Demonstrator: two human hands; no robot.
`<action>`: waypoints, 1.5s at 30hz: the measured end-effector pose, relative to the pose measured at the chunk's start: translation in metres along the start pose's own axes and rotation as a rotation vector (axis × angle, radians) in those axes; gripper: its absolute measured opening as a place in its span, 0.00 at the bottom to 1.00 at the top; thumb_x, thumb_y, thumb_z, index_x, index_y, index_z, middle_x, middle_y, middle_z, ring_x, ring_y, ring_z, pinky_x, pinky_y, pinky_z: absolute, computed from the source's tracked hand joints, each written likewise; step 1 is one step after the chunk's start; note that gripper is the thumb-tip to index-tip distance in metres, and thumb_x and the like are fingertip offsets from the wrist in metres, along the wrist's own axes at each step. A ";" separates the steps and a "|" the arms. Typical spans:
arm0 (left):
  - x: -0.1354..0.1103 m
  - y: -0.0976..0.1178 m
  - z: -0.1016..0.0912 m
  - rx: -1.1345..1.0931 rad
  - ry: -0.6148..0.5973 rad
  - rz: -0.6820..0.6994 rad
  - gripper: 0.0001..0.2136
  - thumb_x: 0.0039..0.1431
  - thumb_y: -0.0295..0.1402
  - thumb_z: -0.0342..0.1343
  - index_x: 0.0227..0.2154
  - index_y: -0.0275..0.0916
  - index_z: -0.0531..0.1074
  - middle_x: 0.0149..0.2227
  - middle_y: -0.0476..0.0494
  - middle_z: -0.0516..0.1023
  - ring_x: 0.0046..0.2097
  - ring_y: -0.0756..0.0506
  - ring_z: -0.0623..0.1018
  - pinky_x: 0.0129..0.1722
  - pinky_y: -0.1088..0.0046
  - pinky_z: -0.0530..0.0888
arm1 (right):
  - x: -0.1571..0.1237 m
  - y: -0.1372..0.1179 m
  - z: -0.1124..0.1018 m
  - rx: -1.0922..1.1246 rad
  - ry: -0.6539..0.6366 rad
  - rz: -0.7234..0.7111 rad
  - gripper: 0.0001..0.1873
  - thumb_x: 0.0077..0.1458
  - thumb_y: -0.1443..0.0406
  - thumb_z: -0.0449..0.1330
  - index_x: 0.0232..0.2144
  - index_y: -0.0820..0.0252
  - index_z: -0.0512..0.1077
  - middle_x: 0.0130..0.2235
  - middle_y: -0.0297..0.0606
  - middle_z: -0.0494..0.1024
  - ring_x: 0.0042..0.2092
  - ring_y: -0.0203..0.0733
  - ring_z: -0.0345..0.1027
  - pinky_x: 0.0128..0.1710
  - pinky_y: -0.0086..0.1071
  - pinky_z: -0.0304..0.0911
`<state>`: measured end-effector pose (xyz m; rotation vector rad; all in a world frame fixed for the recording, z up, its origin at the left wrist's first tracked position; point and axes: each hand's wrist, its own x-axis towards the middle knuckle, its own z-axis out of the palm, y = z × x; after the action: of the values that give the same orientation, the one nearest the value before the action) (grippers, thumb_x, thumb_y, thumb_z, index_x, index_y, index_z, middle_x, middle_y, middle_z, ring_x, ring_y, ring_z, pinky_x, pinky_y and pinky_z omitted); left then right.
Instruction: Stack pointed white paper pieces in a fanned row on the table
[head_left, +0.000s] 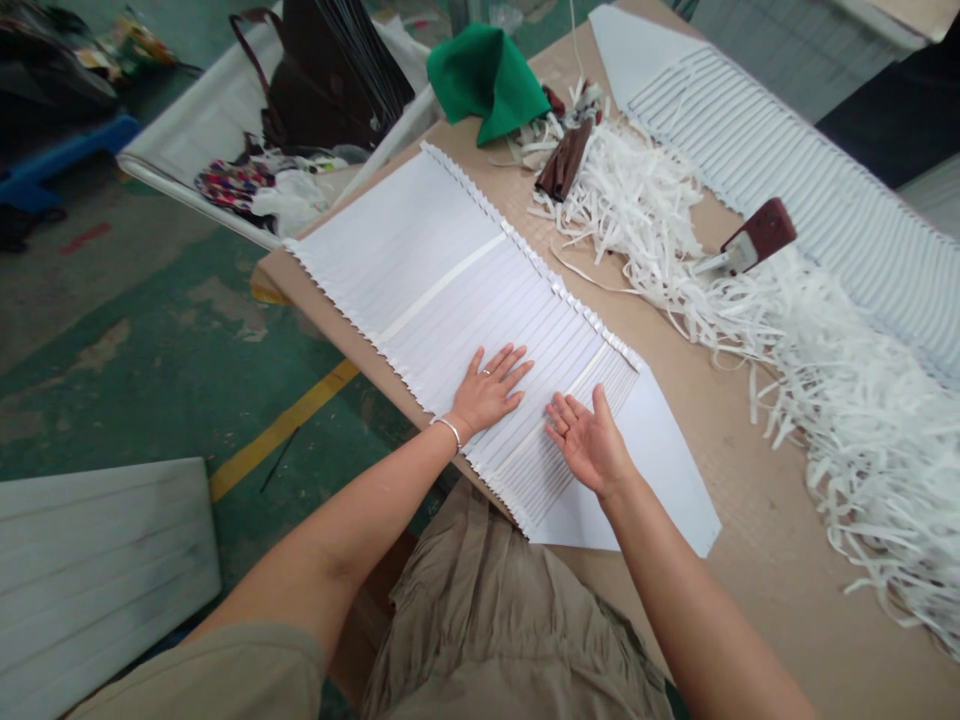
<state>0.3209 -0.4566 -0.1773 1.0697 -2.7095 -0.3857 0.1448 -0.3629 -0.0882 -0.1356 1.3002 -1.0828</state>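
Note:
A long stack of overlapping white sheets (457, 225) lies fanned along the table's near edge, its edges stepped like shingles. My left hand (489, 392) rests flat on the fanned sheets, fingers spread, with a ring and a bracelet on it. To its right, my right hand (589, 440) is turned partly palm up over the closely stepped end of the stack, thumb apart and nothing in it. Whether that hand touches the sheets I cannot tell. Paler narrow bands cross the stack in places. The pointed end of the bottom sheet (667, 460) sticks out at the right.
A heap of white paper strips (847, 400) covers the table's (720, 410) middle. A dark red-handled tool (759, 238) lies on it. Another row of layered sheets (795, 170) is behind. Green cloth (487, 85) sits at the far corner, beside a white bin (180, 130) holding bags.

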 end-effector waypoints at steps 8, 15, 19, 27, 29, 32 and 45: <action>0.000 0.000 -0.004 0.009 -0.023 -0.002 0.28 0.67 0.40 0.47 0.69 0.50 0.52 0.72 0.47 0.50 0.73 0.41 0.50 0.70 0.41 0.43 | -0.008 -0.002 -0.005 0.029 -0.011 0.002 0.38 0.59 0.36 0.38 0.50 0.53 0.69 0.65 0.43 0.66 0.66 0.43 0.60 0.64 0.52 0.58; -0.007 0.047 -0.003 -0.028 -0.046 0.179 0.25 0.70 0.32 0.42 0.68 0.50 0.53 0.71 0.47 0.54 0.72 0.43 0.51 0.70 0.43 0.48 | -0.035 -0.008 -0.045 0.131 0.084 -0.021 0.33 0.60 0.37 0.44 0.48 0.52 0.70 0.66 0.40 0.66 0.66 0.42 0.60 0.67 0.49 0.54; -0.008 0.062 0.010 -0.033 -0.078 0.214 0.23 0.71 0.33 0.41 0.67 0.50 0.56 0.70 0.49 0.57 0.72 0.45 0.53 0.70 0.45 0.51 | -0.025 -0.001 -0.047 0.158 0.036 0.034 0.33 0.61 0.38 0.42 0.47 0.53 0.71 0.65 0.42 0.66 0.65 0.42 0.61 0.65 0.51 0.56; -0.006 0.059 0.016 -0.019 -0.081 0.206 0.24 0.71 0.33 0.39 0.68 0.49 0.52 0.70 0.50 0.56 0.72 0.46 0.51 0.71 0.46 0.48 | -0.024 -0.001 -0.052 0.201 0.016 0.060 0.34 0.60 0.37 0.43 0.49 0.53 0.70 0.68 0.39 0.62 0.65 0.40 0.61 0.66 0.46 0.55; -0.006 0.061 0.016 -0.024 -0.084 0.207 0.24 0.71 0.33 0.39 0.69 0.48 0.51 0.70 0.50 0.55 0.72 0.46 0.51 0.71 0.45 0.47 | -0.023 0.001 -0.054 0.205 -0.001 0.061 0.33 0.62 0.39 0.42 0.48 0.53 0.70 0.68 0.39 0.62 0.65 0.40 0.62 0.66 0.47 0.56; -0.005 0.062 0.017 -0.033 -0.093 0.211 0.25 0.71 0.33 0.40 0.69 0.48 0.50 0.71 0.49 0.55 0.72 0.45 0.51 0.71 0.45 0.47 | -0.028 0.006 -0.063 0.211 0.023 0.080 0.31 0.63 0.40 0.41 0.48 0.52 0.71 0.67 0.37 0.64 0.64 0.41 0.63 0.65 0.49 0.57; -0.006 0.061 0.020 -0.022 -0.092 0.206 0.25 0.72 0.35 0.38 0.69 0.48 0.49 0.72 0.53 0.52 0.73 0.47 0.48 0.72 0.48 0.40 | -0.042 0.030 -0.085 -0.505 0.151 -0.402 0.32 0.64 0.44 0.45 0.62 0.51 0.63 0.66 0.43 0.65 0.66 0.48 0.59 0.66 0.55 0.53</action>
<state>0.2805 -0.4064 -0.1778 0.7752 -2.8536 -0.4379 0.0977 -0.2773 -0.1057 -0.7308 1.7110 -1.0895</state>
